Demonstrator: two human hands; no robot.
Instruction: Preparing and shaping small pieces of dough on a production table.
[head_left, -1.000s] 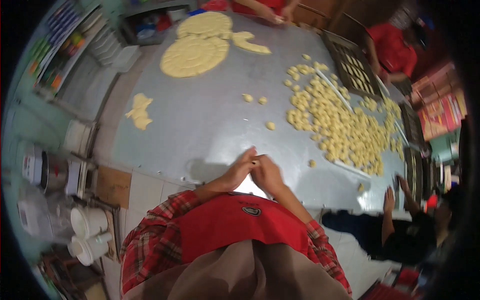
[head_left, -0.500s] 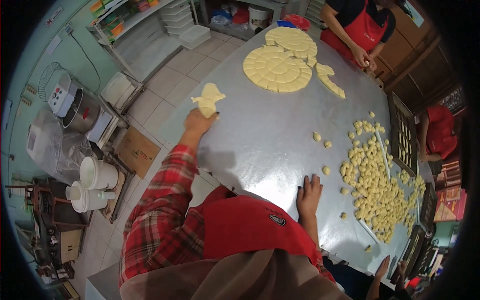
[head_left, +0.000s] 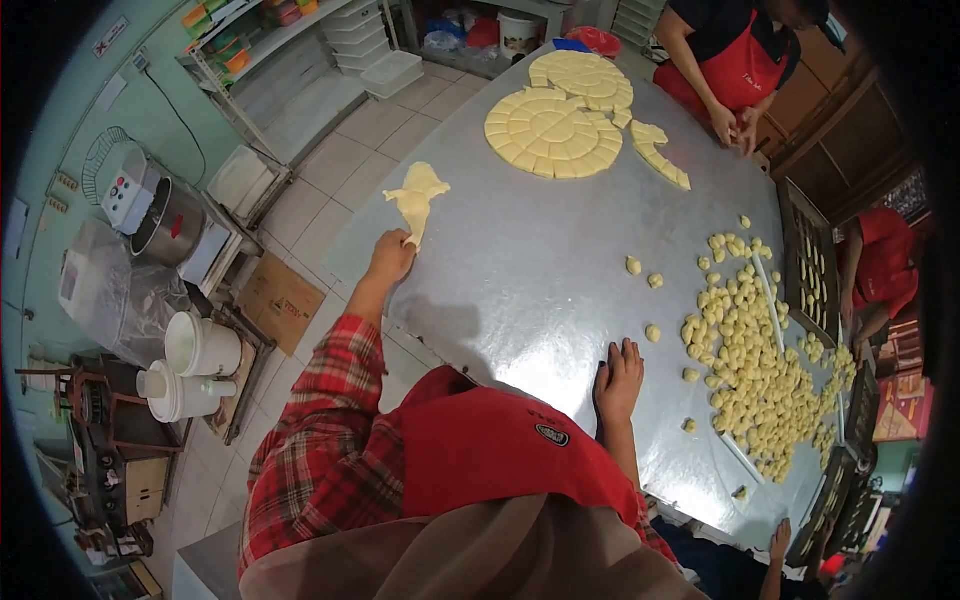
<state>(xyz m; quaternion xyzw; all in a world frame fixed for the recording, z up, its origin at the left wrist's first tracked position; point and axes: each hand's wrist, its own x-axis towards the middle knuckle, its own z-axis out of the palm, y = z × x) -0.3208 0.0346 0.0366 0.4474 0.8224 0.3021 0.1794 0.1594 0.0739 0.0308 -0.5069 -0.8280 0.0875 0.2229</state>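
Observation:
My left hand (head_left: 393, 258) grips the lower end of a flattened, irregular yellow dough scrap (head_left: 418, 195) at the left edge of the steel table (head_left: 520, 250), stretching it into a narrow tail. My right hand (head_left: 618, 383) rests on the table with fingers extended and holds nothing, left of many small dough balls (head_left: 750, 360). Farther up the table lie two large scored dough rounds (head_left: 553, 133) and a curved dough strip (head_left: 655, 155).
Co-workers in red aprons stand at the top right (head_left: 722, 67) and right (head_left: 886, 255), beside a tray (head_left: 810, 275); another's hand (head_left: 780, 540) is at bottom right. A mixer (head_left: 160, 220), white buckets (head_left: 190, 365) and shelving (head_left: 265, 75) are at left.
My hands have separated from being clasped: my left reached the dough scrap and has since drawn it slightly down toward me, while my right settled on the table. The view has swung leftward.

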